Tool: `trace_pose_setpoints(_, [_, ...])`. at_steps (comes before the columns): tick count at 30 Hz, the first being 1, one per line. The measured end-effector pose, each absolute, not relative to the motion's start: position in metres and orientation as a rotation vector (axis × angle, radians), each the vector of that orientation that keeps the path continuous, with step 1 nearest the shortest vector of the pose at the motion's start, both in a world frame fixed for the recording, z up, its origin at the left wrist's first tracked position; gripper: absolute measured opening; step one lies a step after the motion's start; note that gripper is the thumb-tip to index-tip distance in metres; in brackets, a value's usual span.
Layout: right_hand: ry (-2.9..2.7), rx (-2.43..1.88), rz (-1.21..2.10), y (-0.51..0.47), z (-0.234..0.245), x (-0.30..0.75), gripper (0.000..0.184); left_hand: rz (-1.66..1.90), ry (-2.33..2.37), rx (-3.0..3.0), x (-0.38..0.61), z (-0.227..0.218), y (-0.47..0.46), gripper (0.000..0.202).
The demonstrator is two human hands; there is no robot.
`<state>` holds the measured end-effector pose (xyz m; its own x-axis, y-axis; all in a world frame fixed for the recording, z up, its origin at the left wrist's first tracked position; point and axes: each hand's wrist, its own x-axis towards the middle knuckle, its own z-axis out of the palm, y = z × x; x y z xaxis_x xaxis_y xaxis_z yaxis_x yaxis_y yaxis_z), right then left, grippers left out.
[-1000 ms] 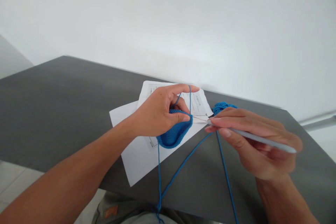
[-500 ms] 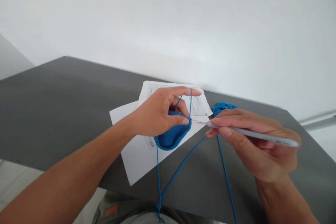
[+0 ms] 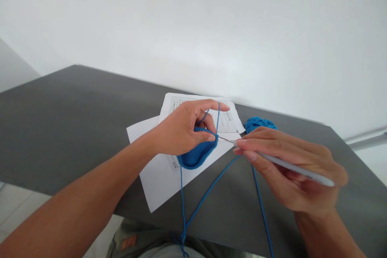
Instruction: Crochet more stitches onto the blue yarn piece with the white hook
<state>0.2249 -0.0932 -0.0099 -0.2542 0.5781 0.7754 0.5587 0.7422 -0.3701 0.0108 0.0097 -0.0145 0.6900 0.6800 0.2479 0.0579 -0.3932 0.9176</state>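
Between the thumb and fingers of my left hand (image 3: 193,125) is a blue crochet piece (image 3: 195,157), curved like a small bowl. Blue yarn (image 3: 218,119) loops over the stretched index finger and runs down to the edge of the piece. My right hand (image 3: 296,165) grips a crochet hook (image 3: 287,164) by its grey handle, pen fashion. The thin metal shaft points left, and its tip meets the edge of the piece beside my left thumb. The very end of the hook is too small to make out.
Printed sheets of paper (image 3: 154,189) lie under my left hand on the dark grey table (image 3: 90,129). A ball of blue yarn (image 3: 260,123) rests behind my right hand. Loose strands hang over the table's front edge toward my lap. A white wall (image 3: 193,28) rises behind.
My right hand has shifted slightly left, and the hook's handle end has tipped lower. The left hand and the crochet piece have moved only a little.
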Motion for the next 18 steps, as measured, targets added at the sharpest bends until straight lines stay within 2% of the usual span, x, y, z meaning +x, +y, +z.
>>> trace_pose_setpoints(5, [-1.752,-0.875,0.299,-0.0920,-0.0132,0.2314,0.032,0.716,0.478,1.774,0.0101,-0.0119,0.0080,0.066])
trace_pose_setpoints(9, [-1.723,-0.844,0.359,-0.0912,-0.0143,0.2310,0.033,0.724,0.448,1.726,0.0097,-0.0104,0.0075,0.066])
trace_pose_setpoints(12, [-1.788,-0.871,0.244,-0.0924,-0.0133,0.2284,0.035,0.714,0.469,1.775,0.0092,-0.0117,0.0088,0.062])
trace_pose_setpoints(16, [-2.014,-0.777,-0.070,-0.0951,-0.0109,0.2254,0.043,0.729,0.541,1.916,0.0088,-0.0147,0.0115,0.057])
trace_pose_setpoints(18, [-2.030,-0.773,-0.089,-0.0967,-0.0100,0.2252,0.044,0.728,0.548,1.933,0.0088,-0.0153,0.0119,0.057])
